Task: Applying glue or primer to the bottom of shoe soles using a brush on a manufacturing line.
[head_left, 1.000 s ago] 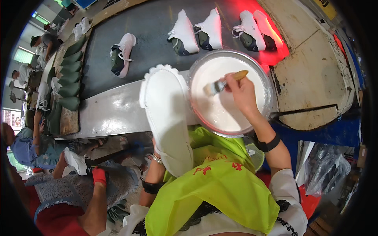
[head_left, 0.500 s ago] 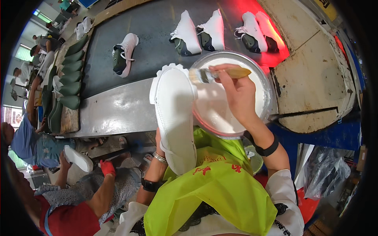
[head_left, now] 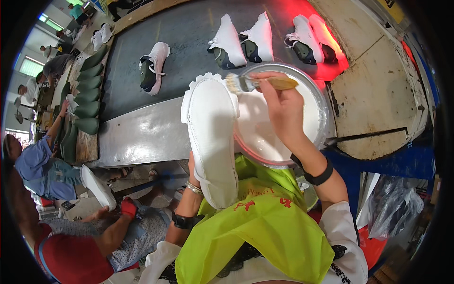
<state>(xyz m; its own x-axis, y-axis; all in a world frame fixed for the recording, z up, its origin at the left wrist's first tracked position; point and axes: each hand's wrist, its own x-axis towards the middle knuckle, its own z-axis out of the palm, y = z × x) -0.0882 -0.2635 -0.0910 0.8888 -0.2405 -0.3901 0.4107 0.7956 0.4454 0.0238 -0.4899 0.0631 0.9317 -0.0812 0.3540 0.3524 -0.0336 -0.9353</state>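
Over a bowl (head_left: 323,112), the right hand (head_left: 286,105) is pinching a brush (head_left: 249,84), bristles (head_left: 232,83) near the sole-up shoe (head_left: 212,130) that the left hand (head_left: 191,168), mostly hidden, is apparently gripping at the bowl's left.

The right hand (head_left: 287,105) holds a brush (head_left: 249,84) over the upturned white shoe (head_left: 211,137)'s edge.

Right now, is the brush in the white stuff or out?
Out. The brush is in the right hand, its bristles by the edge of the white shoe, clear of the white liquid.
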